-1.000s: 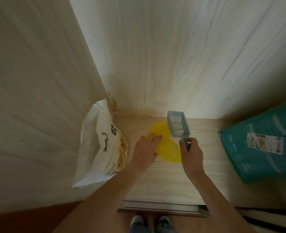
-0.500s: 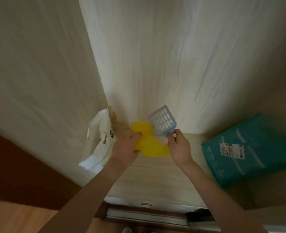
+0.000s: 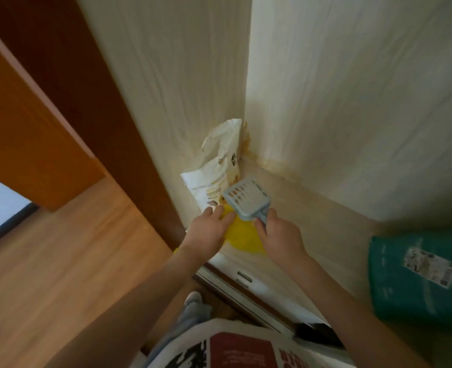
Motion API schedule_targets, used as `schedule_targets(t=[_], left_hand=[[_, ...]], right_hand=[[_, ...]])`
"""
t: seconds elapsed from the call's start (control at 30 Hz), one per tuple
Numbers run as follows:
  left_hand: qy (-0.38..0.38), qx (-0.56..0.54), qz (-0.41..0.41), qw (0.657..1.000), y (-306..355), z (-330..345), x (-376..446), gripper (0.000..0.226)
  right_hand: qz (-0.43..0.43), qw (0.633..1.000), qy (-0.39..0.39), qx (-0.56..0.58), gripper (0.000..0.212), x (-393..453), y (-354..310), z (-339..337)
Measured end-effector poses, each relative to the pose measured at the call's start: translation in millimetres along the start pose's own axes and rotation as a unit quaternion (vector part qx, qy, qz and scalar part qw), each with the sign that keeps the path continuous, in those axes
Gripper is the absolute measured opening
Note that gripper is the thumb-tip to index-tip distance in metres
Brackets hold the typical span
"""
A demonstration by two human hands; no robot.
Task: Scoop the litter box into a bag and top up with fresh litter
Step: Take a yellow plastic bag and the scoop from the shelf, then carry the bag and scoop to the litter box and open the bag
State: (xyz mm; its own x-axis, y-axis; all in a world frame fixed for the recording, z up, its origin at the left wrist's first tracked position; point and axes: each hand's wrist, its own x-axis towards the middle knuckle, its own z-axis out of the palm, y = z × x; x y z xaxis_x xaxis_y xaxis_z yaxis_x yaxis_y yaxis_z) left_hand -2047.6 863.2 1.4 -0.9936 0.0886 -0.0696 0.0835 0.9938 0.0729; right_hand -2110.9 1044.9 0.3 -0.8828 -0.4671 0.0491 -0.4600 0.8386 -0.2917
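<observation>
Nearest you, low in the view, sits your printed red-and-white shirt (image 3: 235,349). Further out your right hand (image 3: 279,235) curls round the handle of the pale blue slotted scoop (image 3: 247,199) – its head tilts up and left. Your left hand (image 3: 206,229) pinches the yellow bag (image 3: 242,239), which lies on the light wooden shelf (image 3: 312,235) between both hands. A teal package (image 3: 421,274) rests at the right. Farthest, the white litter bag (image 3: 219,168) stands in the left corner – touching the side wall
</observation>
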Motion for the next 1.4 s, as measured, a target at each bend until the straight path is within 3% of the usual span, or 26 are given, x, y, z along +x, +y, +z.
schedule_targets(t=[0.2, 0.43, 0.57, 0.87, 1.03, 1.4], left_hand=[[0.016, 0.006, -0.076, 0.997, -7.6, 16.7, -57.2, 0.061], [0.002, -0.012, -0.213, 0.977, -22.9, 29.5, -129.2, 0.061], [-0.006, -0.003, -0.307, 0.952, -37.0, 27.7, -174.0, 0.060], [0.026, -0.007, -0.467, 0.884, -82.3, 16.8, -256.2, 0.062], [0.048, 0.009, -0.486, 0.873, -125.1, 4.9, -287.2, 0.060], [0.082, 0.000, -0.527, 0.846, -233.6, 6.2, -356.1, 0.057]], right_hand=[[-0.127, 0.991, -0.042, 0.001, 0.039, -7.8, -27.3, 25.3], [-0.297, 0.955, -0.015, 0.009, 0.032, -7.5, -75.3, 57.5], [-0.380, 0.924, -0.039, 0.029, 0.030, -6.4, -117.6, 74.9], [-0.522, 0.852, -0.003, 0.025, 0.033, 7.3, -232.9, 85.6], [-0.547, 0.836, -0.011, 0.032, 0.029, 17.9, -296.1, 86.6], [-0.542, 0.838, -0.059, 0.009, 0.023, 27.2, -431.1, 120.7]])
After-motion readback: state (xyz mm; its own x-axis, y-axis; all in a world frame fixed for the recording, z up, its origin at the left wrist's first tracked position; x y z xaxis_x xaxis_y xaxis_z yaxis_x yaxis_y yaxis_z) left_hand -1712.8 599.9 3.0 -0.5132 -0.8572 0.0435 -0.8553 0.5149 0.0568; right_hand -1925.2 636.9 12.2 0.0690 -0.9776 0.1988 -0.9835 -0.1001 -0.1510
